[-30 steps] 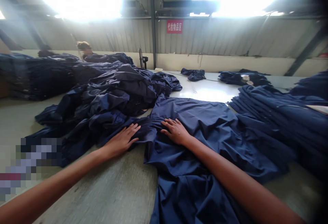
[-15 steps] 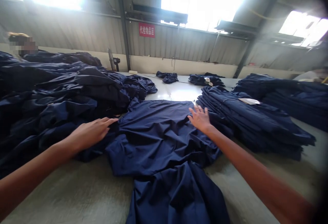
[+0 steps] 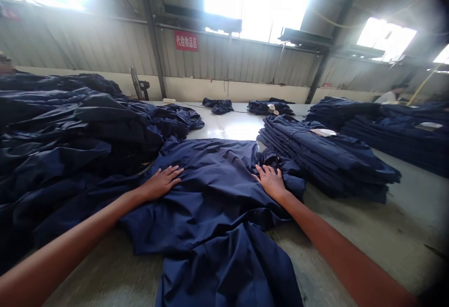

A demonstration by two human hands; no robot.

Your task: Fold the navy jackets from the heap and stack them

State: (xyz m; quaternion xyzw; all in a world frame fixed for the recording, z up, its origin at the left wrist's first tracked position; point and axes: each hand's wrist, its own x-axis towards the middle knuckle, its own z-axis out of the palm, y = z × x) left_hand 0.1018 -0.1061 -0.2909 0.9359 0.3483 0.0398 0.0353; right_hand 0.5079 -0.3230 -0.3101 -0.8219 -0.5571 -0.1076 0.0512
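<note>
A navy garment point(image 3: 213, 194) lies spread and wrinkled on the pale table point(image 3: 115, 269), its lower part reaching down toward me past the bottom of the view. My left hand point(image 3: 160, 183) rests flat on its left side with the fingers stretched out. On the right side of the cloth lies my right hand point(image 3: 271, 181), palm down and fingers spread. Neither hand grips the fabric. Bunched cloth shows just beyond my right hand.
A large loose heap of navy garments point(image 3: 70, 134) rises at left. To the right stands a stack of folded garments point(image 3: 322, 152) with a white paper point(image 3: 323, 132) on top. More folded stacks point(image 3: 403, 124) lie behind it. Small bundles point(image 3: 218, 105) sit at the back. A person point(image 3: 392, 94) is far right.
My left hand has moved right, from beside the garment onto it. My right hand has come down toward me along the cloth. The view has turned a little to the right.
</note>
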